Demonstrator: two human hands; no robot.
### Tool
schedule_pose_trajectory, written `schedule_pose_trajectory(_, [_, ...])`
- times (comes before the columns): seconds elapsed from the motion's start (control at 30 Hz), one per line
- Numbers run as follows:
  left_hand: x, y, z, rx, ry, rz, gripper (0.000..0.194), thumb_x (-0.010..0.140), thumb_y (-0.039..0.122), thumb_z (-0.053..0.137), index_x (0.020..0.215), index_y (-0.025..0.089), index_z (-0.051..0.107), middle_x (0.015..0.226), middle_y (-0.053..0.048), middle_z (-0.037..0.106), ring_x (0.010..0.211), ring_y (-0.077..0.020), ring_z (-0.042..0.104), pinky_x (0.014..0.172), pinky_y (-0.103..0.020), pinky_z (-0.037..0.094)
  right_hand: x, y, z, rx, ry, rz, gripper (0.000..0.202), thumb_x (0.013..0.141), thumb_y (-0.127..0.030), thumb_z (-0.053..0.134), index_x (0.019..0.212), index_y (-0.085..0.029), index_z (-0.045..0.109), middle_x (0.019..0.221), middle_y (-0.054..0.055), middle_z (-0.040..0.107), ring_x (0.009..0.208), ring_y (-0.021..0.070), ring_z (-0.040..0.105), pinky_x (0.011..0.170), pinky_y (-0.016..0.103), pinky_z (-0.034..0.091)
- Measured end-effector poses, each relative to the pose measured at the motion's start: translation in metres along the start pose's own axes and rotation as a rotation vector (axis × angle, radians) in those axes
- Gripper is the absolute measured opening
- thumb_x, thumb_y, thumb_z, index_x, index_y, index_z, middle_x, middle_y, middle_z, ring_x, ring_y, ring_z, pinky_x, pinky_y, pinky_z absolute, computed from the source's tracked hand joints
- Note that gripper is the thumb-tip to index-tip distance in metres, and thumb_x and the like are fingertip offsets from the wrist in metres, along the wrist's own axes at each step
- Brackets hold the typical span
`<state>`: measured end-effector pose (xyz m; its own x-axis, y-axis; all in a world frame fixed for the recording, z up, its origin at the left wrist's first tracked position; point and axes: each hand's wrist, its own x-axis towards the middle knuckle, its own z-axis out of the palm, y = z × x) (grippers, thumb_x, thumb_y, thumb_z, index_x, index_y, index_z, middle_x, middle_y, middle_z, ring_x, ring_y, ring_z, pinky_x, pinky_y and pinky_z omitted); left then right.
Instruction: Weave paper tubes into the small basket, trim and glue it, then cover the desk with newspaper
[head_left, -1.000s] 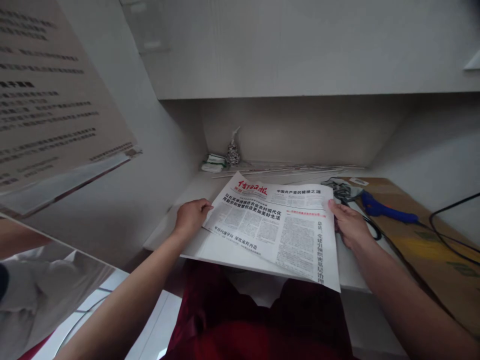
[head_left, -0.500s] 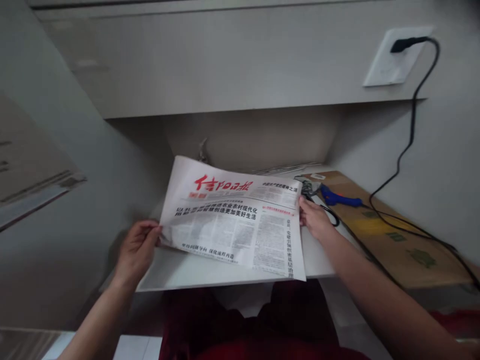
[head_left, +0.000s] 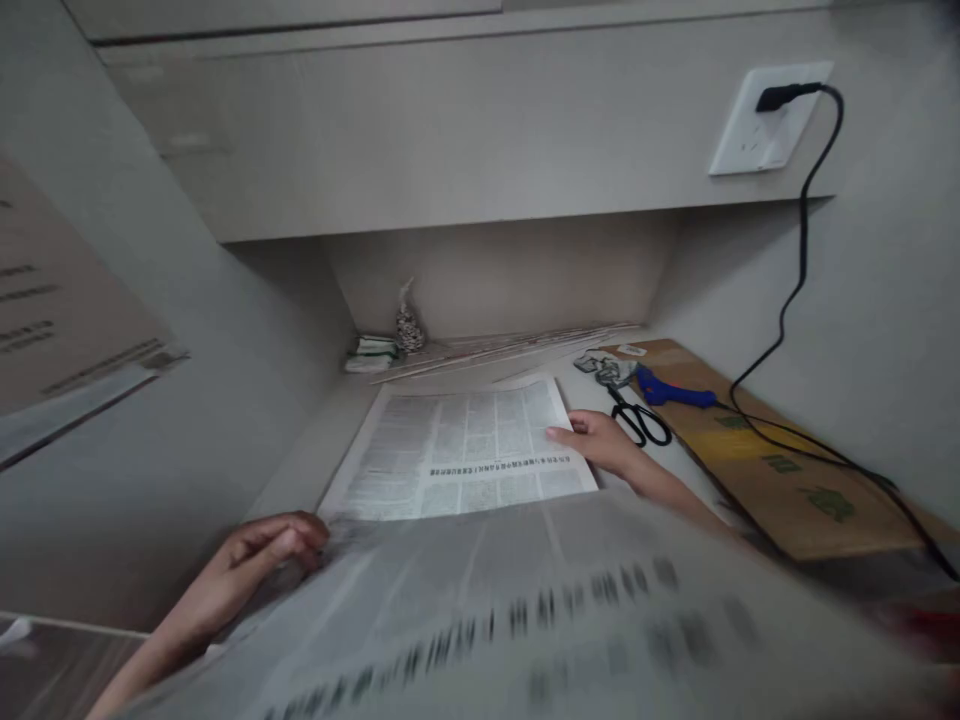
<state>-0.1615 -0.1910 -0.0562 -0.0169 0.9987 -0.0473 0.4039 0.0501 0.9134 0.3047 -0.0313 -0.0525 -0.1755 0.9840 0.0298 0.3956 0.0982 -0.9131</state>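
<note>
A newspaper (head_left: 480, 440) lies opened out in front of me, its far half over the white desktop. The near half slopes down toward me and is blurred by motion. My left hand (head_left: 274, 550) is closed, fingers curled at the paper's left edge by the fold. My right hand (head_left: 600, 440) grips the right edge of the far half, thumb on top and fingers partly hidden. Just beyond it lie black-handled scissors (head_left: 637, 420) and a blue glue gun (head_left: 675, 390).
Thin sticks (head_left: 517, 348) lie along the back, near a twine-like bundle (head_left: 409, 328) and small packets (head_left: 371, 352). A flat cardboard piece (head_left: 780, 490) is at right, crossed by a black cord (head_left: 804, 220) from the wall socket (head_left: 772, 120). A drawer panel (head_left: 450, 130) overhangs.
The folded newspaper has been opened; its front page no longer shows, and one half swings down toward me. My right hand has shifted slightly left and down. The sticks and scissors are uncovered.
</note>
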Motion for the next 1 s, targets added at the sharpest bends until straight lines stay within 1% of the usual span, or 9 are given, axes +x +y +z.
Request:
schedule_pose_trajectory(0.1, [-0.005, 0.020, 0.007, 0.240, -0.147, 0.013, 0.029, 0.080, 0.050, 0.063, 0.087, 0.025, 0.075, 0.080, -0.005, 0.072, 0.077, -0.0227, 0.067, 0.074, -0.033, 0.055, -0.004, 0.000, 0.001, -0.057, -0.020, 0.000, 0.024, 0.071, -0.040, 0.072, 0.081, -0.018, 0.074, 0.081, 0.005, 0.075, 0.076, 0.0228, 0.068, 0.063, 0.028, 0.050])
schedule_pose_trajectory(0.23, [-0.010, 0.033, 0.018, 0.350, -0.199, 0.053, 0.025, 0.082, 0.044, 0.062, 0.093, 0.024, 0.074, 0.091, -0.006, 0.074, 0.085, -0.0218, 0.069, 0.077, -0.032, 0.055, 0.003, 0.005, 0.001, -0.071, -0.006, 0.005, 0.024, 0.073, -0.039, 0.069, 0.083, -0.018, 0.074, 0.078, 0.004, 0.075, 0.070, 0.0208, 0.067, 0.059, 0.026, 0.049])
schedule_pose_trajectory(0.33, [-0.015, 0.034, 0.025, 0.388, -0.219, 0.106, 0.026, 0.090, 0.040, 0.053, 0.096, 0.026, 0.074, 0.096, -0.005, 0.075, 0.088, -0.0202, 0.070, 0.081, -0.032, 0.056, 0.024, 0.001, 0.004, -0.054, 0.048, 0.013, 0.024, 0.072, -0.040, 0.071, 0.083, -0.018, 0.073, 0.078, 0.004, 0.074, 0.072, 0.0206, 0.067, 0.059, 0.025, 0.049])
schedule_pose_trajectory(0.43, [-0.021, 0.034, 0.032, 0.434, -0.189, 0.235, 0.032, 0.094, 0.033, 0.042, 0.103, 0.030, 0.073, 0.118, -0.004, 0.070, 0.109, -0.0202, 0.066, 0.096, -0.037, 0.052, 0.053, -0.018, 0.004, -0.006, 0.103, 0.014, 0.032, 0.079, -0.045, 0.065, 0.094, -0.017, 0.070, 0.085, 0.005, 0.074, 0.075, 0.0199, 0.067, 0.061, 0.026, 0.050])
schedule_pose_trajectory(0.57, [-0.034, 0.028, 0.043, 0.651, -0.212, 0.392, 0.040, 0.093, 0.030, 0.045, 0.129, 0.036, 0.059, 0.146, -0.004, 0.050, 0.130, -0.0234, 0.052, 0.105, -0.042, 0.047, 0.075, -0.044, -0.006, 0.042, 0.049, 0.001, 0.047, 0.094, -0.054, 0.041, 0.114, -0.018, 0.064, 0.095, 0.009, 0.074, 0.078, 0.0180, 0.069, 0.066, 0.028, 0.054])
schedule_pose_trajectory(0.67, [-0.045, 0.015, 0.052, 0.837, -0.098, 0.516, 0.047, 0.091, 0.028, 0.045, 0.136, 0.041, 0.052, 0.146, -0.003, 0.050, 0.127, -0.0278, 0.054, 0.099, -0.043, 0.051, 0.068, -0.042, -0.019, -0.025, 0.016, 0.014, 0.049, 0.094, -0.057, 0.039, 0.108, -0.018, 0.067, 0.089, 0.012, 0.074, 0.075, 0.0186, 0.069, 0.066, 0.030, 0.055])
schedule_pose_trajectory(0.8, [-0.054, 0.006, 0.063, 0.988, 0.050, 0.536, 0.049, 0.090, 0.022, 0.043, 0.134, 0.038, 0.055, 0.138, -0.004, 0.058, 0.114, -0.0294, 0.060, 0.095, -0.045, 0.050, 0.042, -0.013, -0.043, -0.267, 0.147, 0.012, 0.027, 0.087, -0.044, 0.059, 0.096, -0.020, 0.069, 0.092, 0.010, 0.074, 0.081, 0.0196, 0.068, 0.073, 0.031, 0.054])
schedule_pose_trajectory(0.9, [-0.050, 0.016, 0.076, 1.047, 0.011, 0.536, 0.048, 0.086, 0.017, 0.045, 0.128, 0.033, 0.061, 0.122, -0.006, 0.068, 0.099, -0.0279, 0.065, 0.087, -0.044, 0.052, 0.023, 0.008, -0.063, -0.495, 0.252, -0.019, 0.020, 0.081, -0.033, 0.065, 0.095, -0.020, 0.071, 0.100, 0.011, 0.072, 0.096, 0.0241, 0.065, 0.088, 0.036, 0.048])
schedule_pose_trajectory(1.0, [-0.041, 0.035, 0.099, 1.021, -0.097, 0.509, 0.054, 0.083, 0.011, 0.045, 0.131, 0.031, 0.058, 0.109, -0.007, 0.070, 0.090, -0.0238, 0.067, 0.081, -0.037, 0.054, 0.009, 0.022, -0.076, -0.666, 0.264, -0.035, 0.024, 0.079, -0.031, 0.065, 0.098, -0.018, 0.071, 0.100, 0.012, 0.073, 0.097, 0.0266, 0.065, 0.089, 0.037, 0.047])
